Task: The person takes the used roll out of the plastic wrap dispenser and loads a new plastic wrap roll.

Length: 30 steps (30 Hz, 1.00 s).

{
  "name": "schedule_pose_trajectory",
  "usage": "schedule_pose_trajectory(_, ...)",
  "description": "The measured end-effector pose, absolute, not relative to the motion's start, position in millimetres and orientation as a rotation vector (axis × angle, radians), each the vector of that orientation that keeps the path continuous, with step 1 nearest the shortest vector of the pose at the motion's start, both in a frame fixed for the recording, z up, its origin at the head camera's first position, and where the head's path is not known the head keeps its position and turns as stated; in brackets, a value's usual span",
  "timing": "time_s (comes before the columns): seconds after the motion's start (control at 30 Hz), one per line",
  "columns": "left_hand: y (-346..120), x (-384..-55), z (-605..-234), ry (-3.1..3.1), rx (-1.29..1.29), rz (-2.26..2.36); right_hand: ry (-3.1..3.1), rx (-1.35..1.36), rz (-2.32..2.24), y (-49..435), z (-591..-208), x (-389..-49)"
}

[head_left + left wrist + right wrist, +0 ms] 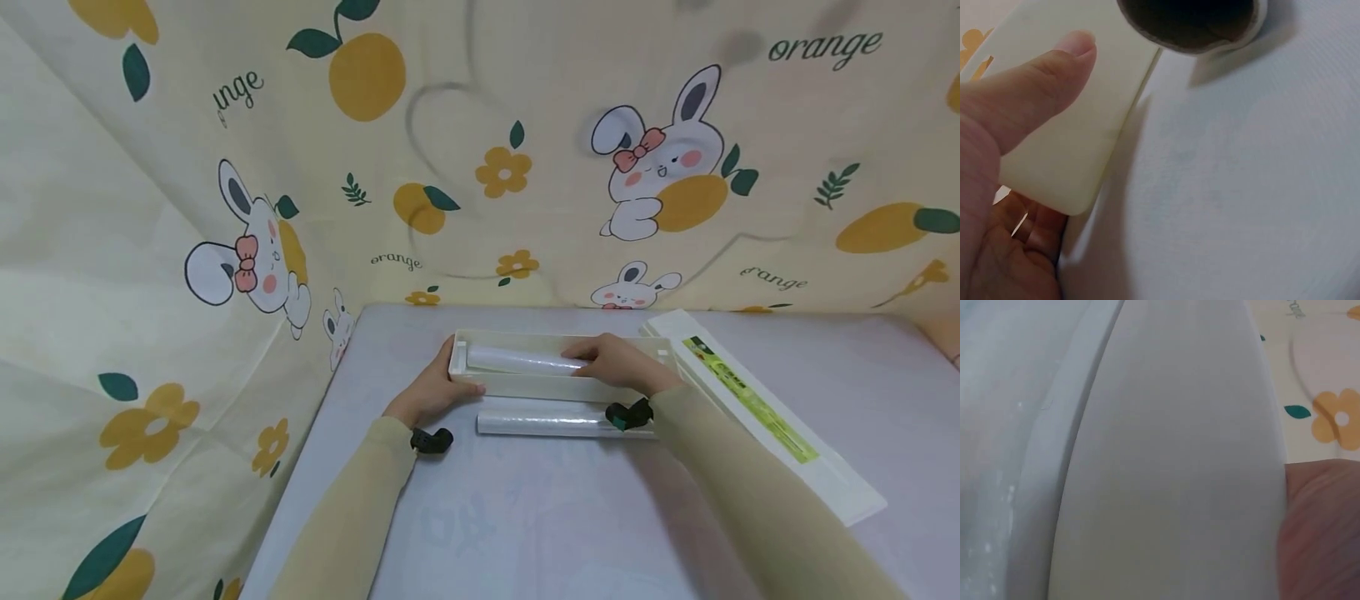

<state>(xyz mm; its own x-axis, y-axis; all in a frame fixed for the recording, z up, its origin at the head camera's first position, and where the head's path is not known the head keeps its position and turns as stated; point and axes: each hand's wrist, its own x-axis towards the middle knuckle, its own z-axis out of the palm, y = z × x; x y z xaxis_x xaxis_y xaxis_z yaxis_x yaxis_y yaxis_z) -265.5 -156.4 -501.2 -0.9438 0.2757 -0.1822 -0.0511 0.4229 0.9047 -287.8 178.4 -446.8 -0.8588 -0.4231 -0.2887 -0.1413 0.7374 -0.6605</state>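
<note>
A long white plastic box (540, 386) lies across the table with a roll of clear plastic wrap (517, 360) inside it. My left hand (435, 390) grips the box's left end; in the left wrist view the thumb (1054, 78) presses on its side and the fingers are round the far edge. Over the right part of the box, my right hand (618, 362) reaches in and pinches the wrap roll between thumb and fingers. A second roll of plastic wrap (540, 422) rests on the table in front of the box, partly behind the right wrist's black camera.
To the right, a long white lid (840, 483) with a green label lies at a slant, its far end beside the box's right end. A cloth (450, 150) printed with rabbits and oranges hangs behind and left of the table (525, 517).
</note>
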Motion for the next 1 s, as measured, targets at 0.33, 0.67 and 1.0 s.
schedule_pose_trajectory(0.33, -157.9, -263.8, -498.0, 2.384, 0.169, 1.533, 2.519, -0.462, -0.778, 168.9, -438.4, -289.5)
schedule_pose_trajectory(0.67, -156.3, -263.4, -500.6, 2.352, 0.226, 1.572, 2.527, -0.472, -0.715, 169.8, -436.2, -287.0)
schedule_pose_trajectory(1.0, -155.6, -264.4, -501.2, 2.377, 0.177, 1.532, 2.563, -0.526, -0.729, 173.9, -438.8, -285.6)
